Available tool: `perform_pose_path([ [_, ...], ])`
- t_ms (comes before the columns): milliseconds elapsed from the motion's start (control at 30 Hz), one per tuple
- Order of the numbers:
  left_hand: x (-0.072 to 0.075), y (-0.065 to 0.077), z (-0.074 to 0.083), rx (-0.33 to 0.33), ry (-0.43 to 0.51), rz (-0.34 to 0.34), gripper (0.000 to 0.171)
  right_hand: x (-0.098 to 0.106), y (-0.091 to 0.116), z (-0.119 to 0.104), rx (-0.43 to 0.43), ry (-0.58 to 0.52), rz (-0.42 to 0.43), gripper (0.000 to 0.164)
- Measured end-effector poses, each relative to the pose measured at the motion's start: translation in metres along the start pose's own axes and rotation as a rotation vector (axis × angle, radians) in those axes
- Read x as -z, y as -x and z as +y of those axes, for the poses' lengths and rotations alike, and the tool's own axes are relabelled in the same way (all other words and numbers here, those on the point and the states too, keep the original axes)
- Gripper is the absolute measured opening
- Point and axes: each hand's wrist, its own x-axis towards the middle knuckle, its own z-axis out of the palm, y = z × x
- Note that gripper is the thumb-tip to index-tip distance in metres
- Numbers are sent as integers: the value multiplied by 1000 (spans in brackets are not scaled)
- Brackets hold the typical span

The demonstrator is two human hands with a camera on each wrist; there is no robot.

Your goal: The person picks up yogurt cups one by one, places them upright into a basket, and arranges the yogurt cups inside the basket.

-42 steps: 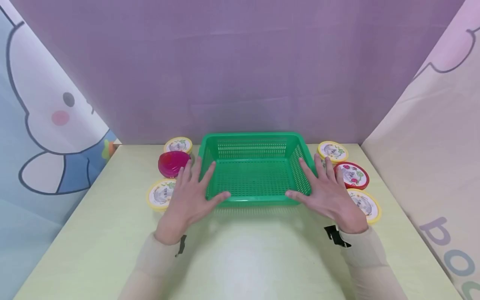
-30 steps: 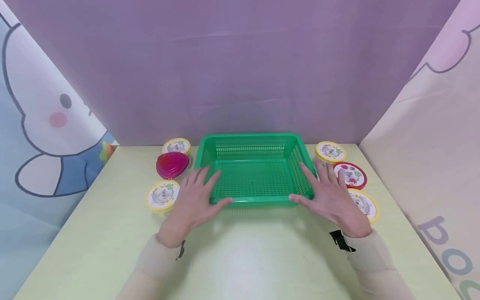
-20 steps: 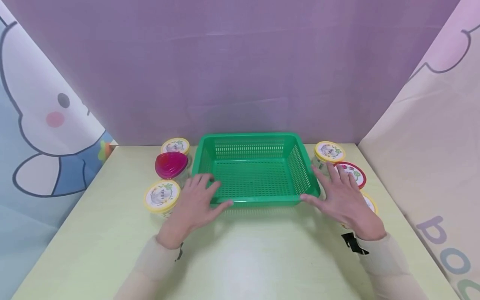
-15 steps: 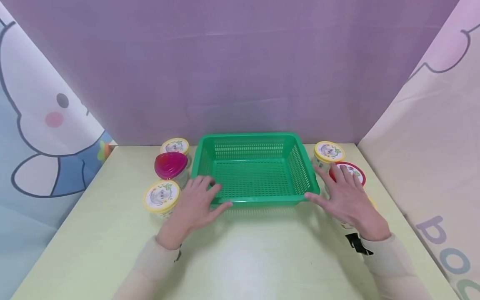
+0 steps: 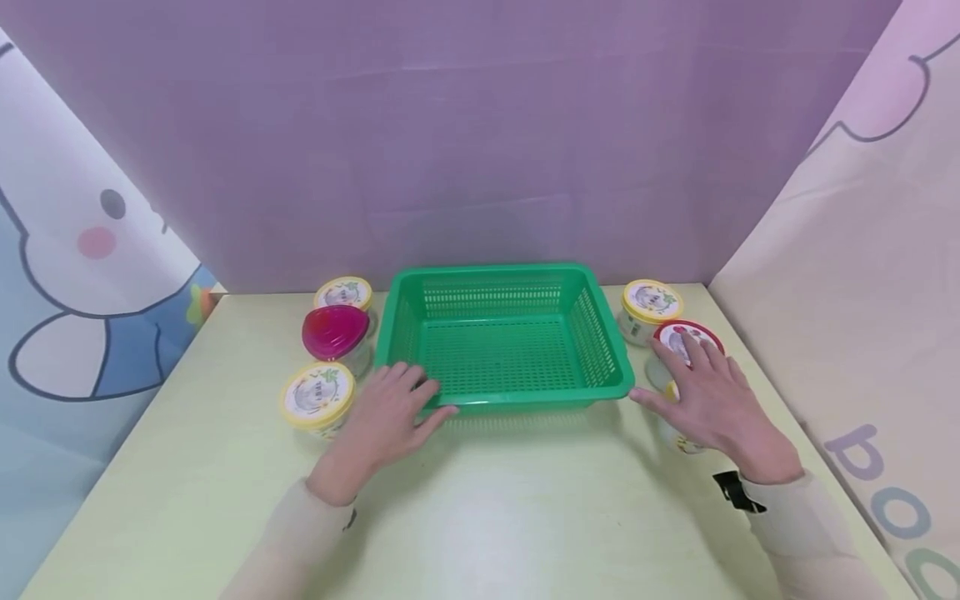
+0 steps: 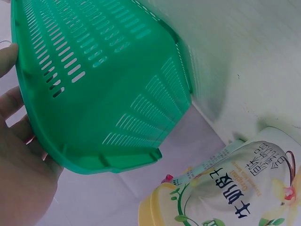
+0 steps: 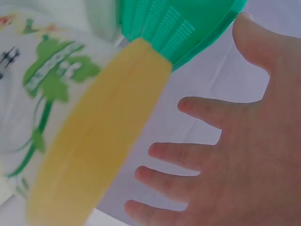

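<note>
A green plastic basket (image 5: 517,400) with slotted walls stands at the middle back of the table. My left hand (image 5: 386,417) grips its near left corner, fingers bent over the rim and thumb along the front; the left wrist view shows the fingertips passing behind the rim (image 6: 35,134). My right hand (image 5: 708,400) hovers off the basket's near right corner with spread fingers, holding nothing. Beneath it is a yellow-lidded tub (image 7: 101,136), mostly hidden in the head view. A red-lidded tub (image 5: 663,371) lies just beyond, partly covered by the fingers.
Left of the basket stand a yellow-lidded tub (image 5: 318,396), a tub with a magenta lid (image 5: 335,331) and another yellow-lidded tub (image 5: 342,293). A further yellow-lidded tub (image 5: 651,302) is at the back right. A purple cloth (image 5: 480,142) hangs behind the table (image 5: 480,517).
My right hand has moved right and slightly down, off the basket's side and over the near right tub. My left hand has come down onto the basket's corner, its fingers bending.
</note>
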Motion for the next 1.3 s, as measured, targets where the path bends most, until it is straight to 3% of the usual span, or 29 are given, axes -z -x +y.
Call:
perform_pose_path([
  [500, 0, 2, 1, 6, -17, -17, 30, -3, 11, 13, -122, -23, -111, 95],
  [867, 3, 2, 4, -3, -53, -30, 29, -6, 15, 18, -125, 3, -91, 71],
  [1300, 7, 4, 7, 32, -49, -82, 16, -10, 11, 29, -109, 8, -100, 74],
])
